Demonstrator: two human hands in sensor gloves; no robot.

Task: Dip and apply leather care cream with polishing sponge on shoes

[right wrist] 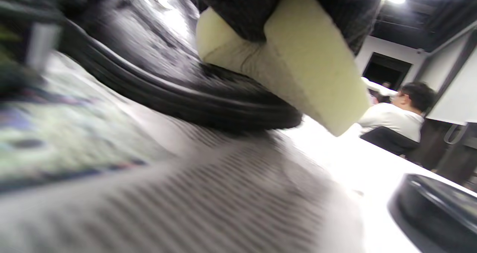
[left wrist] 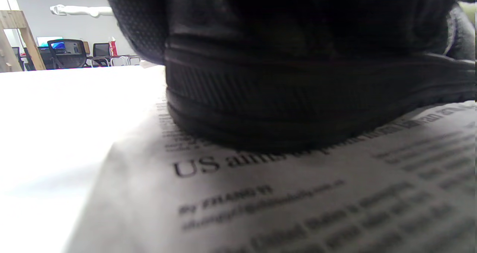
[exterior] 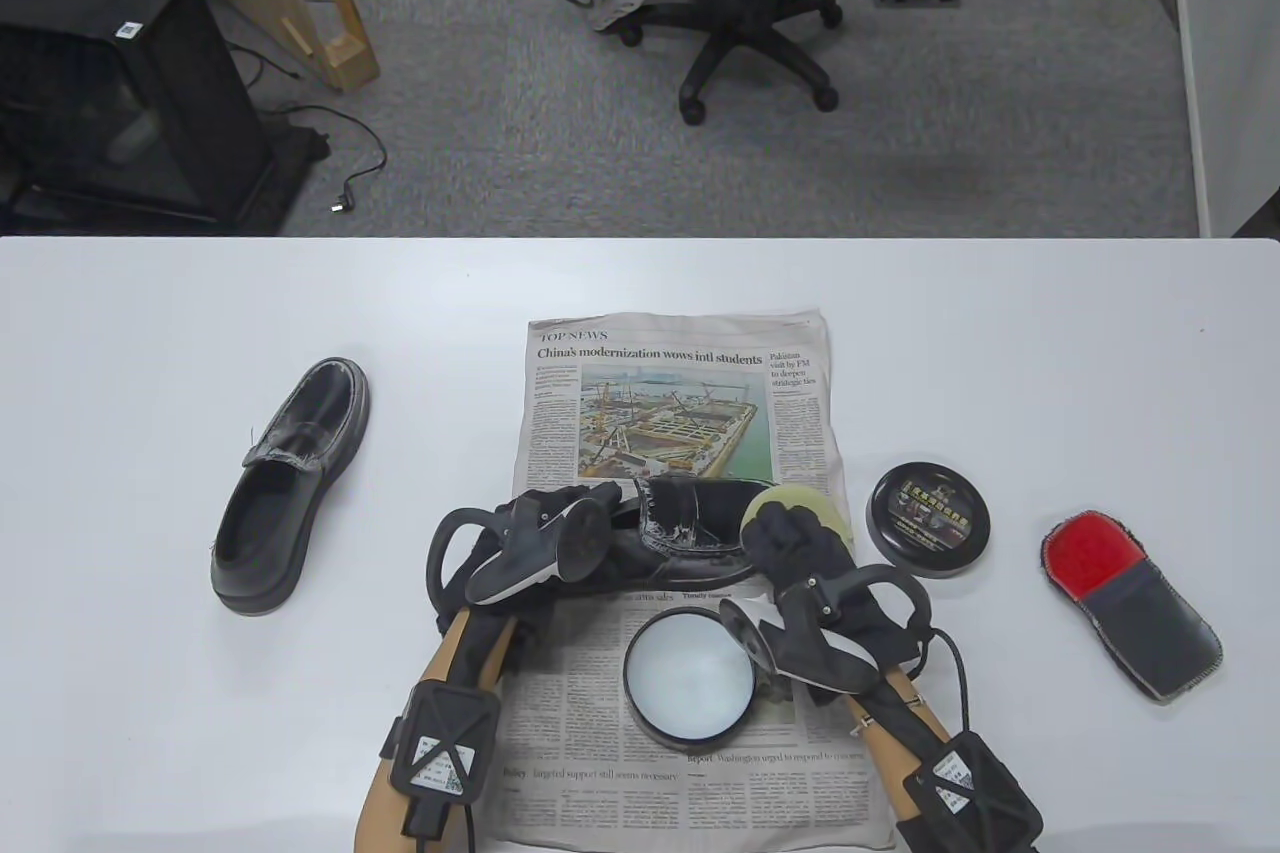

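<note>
A black leather shoe [exterior: 690, 533] lies on the newspaper [exterior: 680, 393], toe to the right. My left hand [exterior: 545, 533] holds its heel end; the left wrist view shows the heel and sole [left wrist: 298, 107] close up. My right hand [exterior: 790, 538] grips a pale yellow polishing sponge [exterior: 800, 501] and presses it on the shoe's toe; it shows in the right wrist view [right wrist: 298, 66] against the shoe [right wrist: 179, 96]. The open cream tin [exterior: 690, 675] sits on the paper just in front of the shoe.
A second black shoe [exterior: 290, 483] lies on the white table [exterior: 150, 313] at the left. The tin's black lid [exterior: 930, 519] lies right of the paper, also in the right wrist view [right wrist: 436, 212]. A red and grey polishing mitt [exterior: 1130, 603] lies at the far right.
</note>
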